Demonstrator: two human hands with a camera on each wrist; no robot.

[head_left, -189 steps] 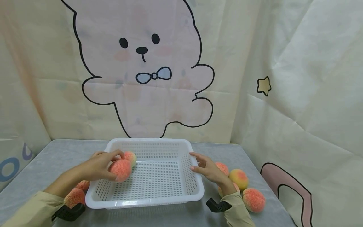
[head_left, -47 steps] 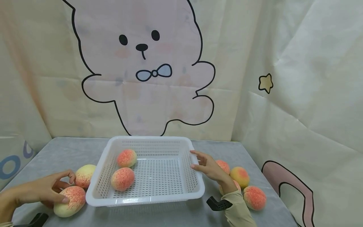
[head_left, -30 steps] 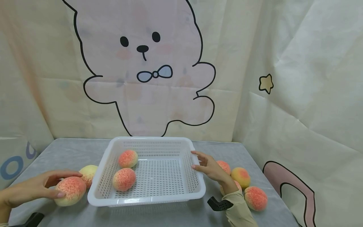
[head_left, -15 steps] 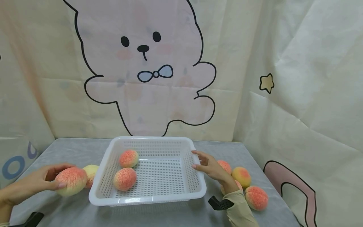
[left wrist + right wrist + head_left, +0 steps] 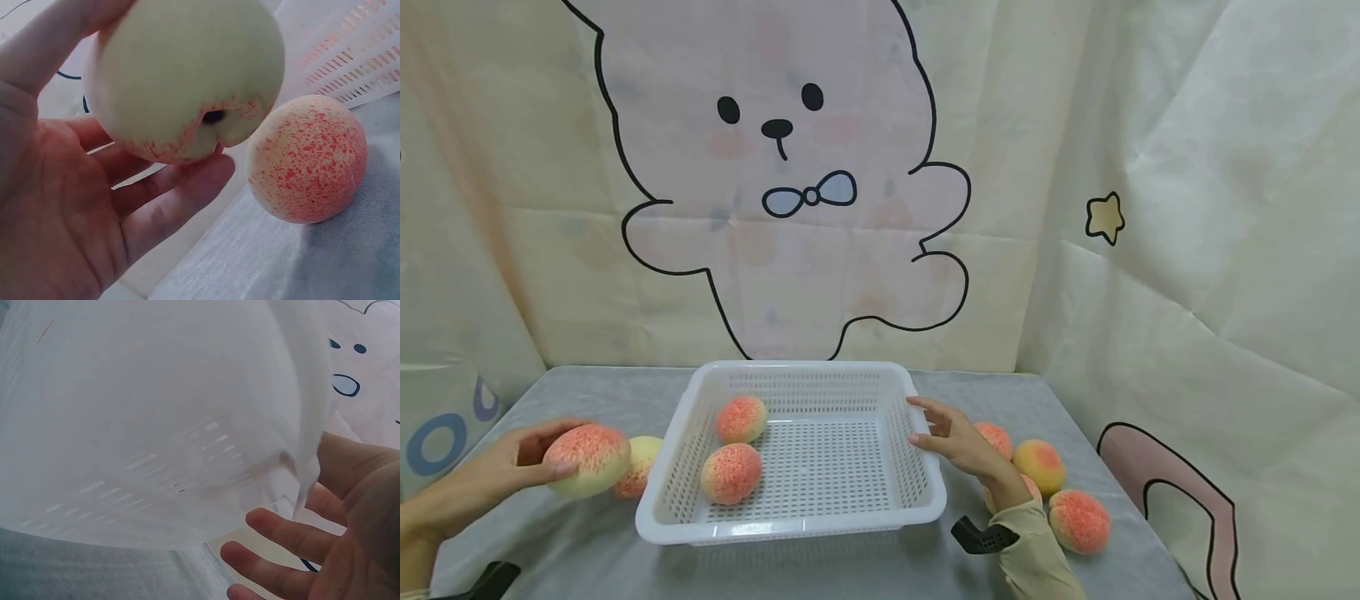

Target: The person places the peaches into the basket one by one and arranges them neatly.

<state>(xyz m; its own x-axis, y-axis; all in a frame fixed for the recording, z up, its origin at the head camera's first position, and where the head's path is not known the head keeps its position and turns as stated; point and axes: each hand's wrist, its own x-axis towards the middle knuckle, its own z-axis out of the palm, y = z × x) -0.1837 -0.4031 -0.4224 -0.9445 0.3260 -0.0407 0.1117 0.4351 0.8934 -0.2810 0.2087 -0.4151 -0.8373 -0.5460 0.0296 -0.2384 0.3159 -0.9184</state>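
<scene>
My left hand (image 5: 497, 471) grips a red-and-pale-yellow peach (image 5: 587, 460), held up above the table left of the white plastic basket (image 5: 790, 529). In the left wrist view, the thumb and fingers curve around that peach (image 5: 187, 69), and a small dark hollow shows on it. Another peach (image 5: 638, 468) lies just behind it against the basket's left side. Inside the basket, towards its left, sit two peaches: one at the back (image 5: 742, 418) and one nearer (image 5: 731, 474). At the basket's right rim, my right hand (image 5: 958, 442) holds the edge between thumb and fingers (image 5: 287, 534).
Right of the basket, several peaches lie in a group, among them a yellower one (image 5: 1039, 465) and a red one (image 5: 1079, 522); the right forearm partly hides others. A grey cloth covers the table (image 5: 820, 575). Behind hangs a curtain (image 5: 985, 333) with a cartoon bear.
A peach carried earlier now sits in the basket. My left hand then took another peach from the table's left and raised it. The right hand has stayed at the rim.
</scene>
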